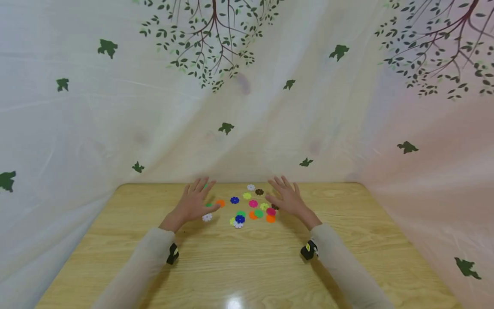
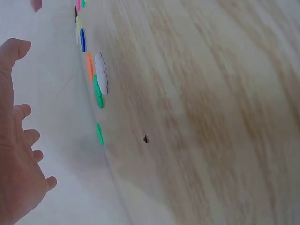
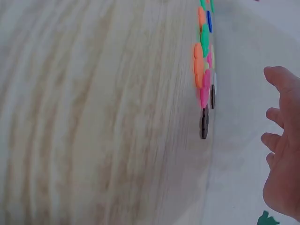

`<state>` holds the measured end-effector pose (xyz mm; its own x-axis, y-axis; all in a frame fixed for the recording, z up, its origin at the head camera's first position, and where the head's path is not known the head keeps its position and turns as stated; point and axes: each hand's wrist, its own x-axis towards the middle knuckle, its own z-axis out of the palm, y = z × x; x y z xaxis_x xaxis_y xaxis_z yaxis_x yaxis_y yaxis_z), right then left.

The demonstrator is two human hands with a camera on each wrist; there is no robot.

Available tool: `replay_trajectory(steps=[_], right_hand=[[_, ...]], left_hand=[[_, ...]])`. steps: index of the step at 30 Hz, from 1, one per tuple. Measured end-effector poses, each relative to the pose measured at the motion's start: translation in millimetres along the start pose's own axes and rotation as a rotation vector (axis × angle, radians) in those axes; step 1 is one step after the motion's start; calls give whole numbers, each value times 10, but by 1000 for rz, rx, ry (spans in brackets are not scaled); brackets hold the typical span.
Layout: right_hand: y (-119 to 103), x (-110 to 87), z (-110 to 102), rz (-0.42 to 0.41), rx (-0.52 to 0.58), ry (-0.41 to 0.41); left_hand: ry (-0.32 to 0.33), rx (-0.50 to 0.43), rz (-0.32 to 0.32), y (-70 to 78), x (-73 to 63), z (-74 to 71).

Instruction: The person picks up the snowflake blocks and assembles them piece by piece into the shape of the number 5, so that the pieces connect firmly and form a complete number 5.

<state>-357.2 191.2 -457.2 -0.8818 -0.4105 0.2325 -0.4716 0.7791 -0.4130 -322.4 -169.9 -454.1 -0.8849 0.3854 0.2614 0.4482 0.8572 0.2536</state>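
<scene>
Several flat, flower-shaped plastic discs lie scattered at the far middle of the table, some overlapping. My left hand (image 1: 194,201) is spread, palm down, over the left side of the group. Near its thumb are an orange disc (image 1: 220,203) and a white disc (image 1: 207,217); green discs are partly hidden by its fingers. On the other side my right hand (image 1: 289,199) has its fingers spread close to a dark brown disc (image 3: 204,123) and a red-pink disc (image 1: 271,212). Between the hands sit a blue disc (image 1: 234,200) and a pink disc (image 1: 253,203). Neither hand holds anything.
The wooden table (image 1: 239,266) extends toward me, with a bright light reflection at its near edge. Behind it and at the sides hangs a pale curtain (image 1: 173,120) printed with branches and green birds. A tiny dark speck (image 2: 146,139) lies on the tabletop at the left.
</scene>
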Motion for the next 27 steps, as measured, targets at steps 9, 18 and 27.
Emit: replay_trajectory(steps=[9, 18, 27], right_hand=[[-288, -42, 174, -215, -108, 21], [-592, -6, 311, -331, -141, -74], [-688, 38, 379, -355, -128, -175]], left_hand=[[-6, 99, 83, -14, -110, -6], [-52, 77, 173, -87, -173, 14], [-137, 55, 163, -110, -180, 49]])
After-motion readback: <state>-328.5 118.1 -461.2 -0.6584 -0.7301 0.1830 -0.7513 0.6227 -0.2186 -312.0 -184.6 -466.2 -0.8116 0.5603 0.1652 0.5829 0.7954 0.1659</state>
